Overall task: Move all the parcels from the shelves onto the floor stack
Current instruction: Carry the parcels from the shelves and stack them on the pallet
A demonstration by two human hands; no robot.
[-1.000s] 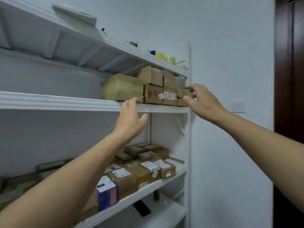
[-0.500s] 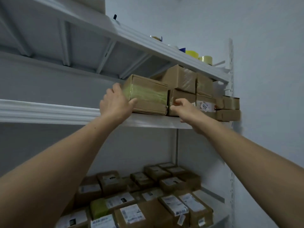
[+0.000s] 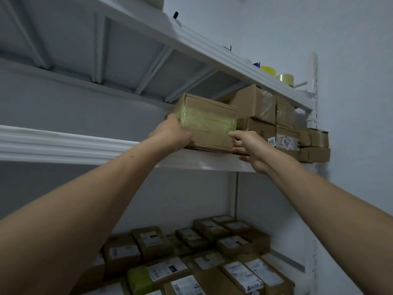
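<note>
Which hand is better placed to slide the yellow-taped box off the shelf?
Probably the left hand: it grips the free left end of the box, while the right hand pinches the lower corner, crowded by neighbouring boxes.

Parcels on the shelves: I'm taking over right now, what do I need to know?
The left hand and right hand grip the ends of the yellow-taped parcel on the middle shelf.
To its right sit stacked brown parcels; labelled parcels cover the lower shelf.
The floor stack is out of view; nothing visibly moved.
Left: carry this one down, then the rest.
</note>
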